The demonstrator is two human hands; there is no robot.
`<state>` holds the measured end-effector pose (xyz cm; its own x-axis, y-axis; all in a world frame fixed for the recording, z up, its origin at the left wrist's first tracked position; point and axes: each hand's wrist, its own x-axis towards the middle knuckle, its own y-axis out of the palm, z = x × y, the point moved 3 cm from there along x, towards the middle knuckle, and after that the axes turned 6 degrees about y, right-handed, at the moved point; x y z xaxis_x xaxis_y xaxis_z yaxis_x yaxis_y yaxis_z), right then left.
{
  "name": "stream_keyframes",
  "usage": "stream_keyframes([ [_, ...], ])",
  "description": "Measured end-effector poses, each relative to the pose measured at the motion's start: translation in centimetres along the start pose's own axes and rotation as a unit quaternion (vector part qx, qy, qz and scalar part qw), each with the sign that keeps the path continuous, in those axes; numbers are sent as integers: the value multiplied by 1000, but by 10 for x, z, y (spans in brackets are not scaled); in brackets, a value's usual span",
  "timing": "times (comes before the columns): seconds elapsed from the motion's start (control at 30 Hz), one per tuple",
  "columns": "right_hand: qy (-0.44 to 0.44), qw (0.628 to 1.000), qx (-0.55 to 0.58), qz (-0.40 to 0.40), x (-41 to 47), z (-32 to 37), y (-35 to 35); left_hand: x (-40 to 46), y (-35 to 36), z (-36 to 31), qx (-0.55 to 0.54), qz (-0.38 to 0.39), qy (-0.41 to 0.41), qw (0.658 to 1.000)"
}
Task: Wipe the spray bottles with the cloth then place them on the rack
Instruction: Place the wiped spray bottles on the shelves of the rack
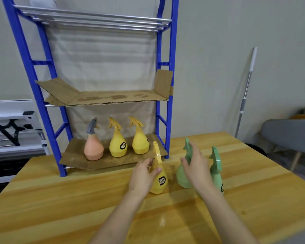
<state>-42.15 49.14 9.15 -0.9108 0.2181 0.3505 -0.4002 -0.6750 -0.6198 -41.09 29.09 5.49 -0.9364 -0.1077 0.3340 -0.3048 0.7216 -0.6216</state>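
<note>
A yellow spray bottle (159, 182) stands on the wooden table (60, 199) in front of the rack. My left hand (143, 175) holds it at the neck, thumb across the front and fingers round the left side. My right hand (195, 166) is spread with straight fingers just in front of a green spray bottle (181, 176), partly hiding it. A second green bottle (217, 171) stands to its right. On the lowest shelf of the blue rack (171, 85) stand a pink bottle (93, 147) and two yellow bottles (118, 145) (140, 142). No cloth is in view.
The rack's middle shelf carries stained cardboard (116, 98); its top shelf is metal bars (95, 20). A metal pole (245, 95) leans on the wall at right, with a grey chair (289, 134) beyond the table's corner. A white frame (12, 127) sits at left.
</note>
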Motion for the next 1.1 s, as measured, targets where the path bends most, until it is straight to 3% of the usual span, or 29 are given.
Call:
stream_keyframes([
  [0.17,70,997,14,-18,-4,-11,9,-4,4,-1,-3,-4,-4,1000],
  [0.33,55,998,12,-8,-19,7,14,-15,-15,-2,35,-50,6,998],
  [0.47,-10,999,19,-24,-23,48,7,-20,-62,-14,5,-121,25,992],
  [0.73,-138,983,121,-13,11,173,-31,10,-193,-75,29,-218,114,969],
  [0.87,-184,975,117,-27,38,237,-47,39,-249,-102,73,-263,146,951],
  [1.1,-217,972,96,1,94,318,-40,100,-307,-119,121,-277,86,949],
])
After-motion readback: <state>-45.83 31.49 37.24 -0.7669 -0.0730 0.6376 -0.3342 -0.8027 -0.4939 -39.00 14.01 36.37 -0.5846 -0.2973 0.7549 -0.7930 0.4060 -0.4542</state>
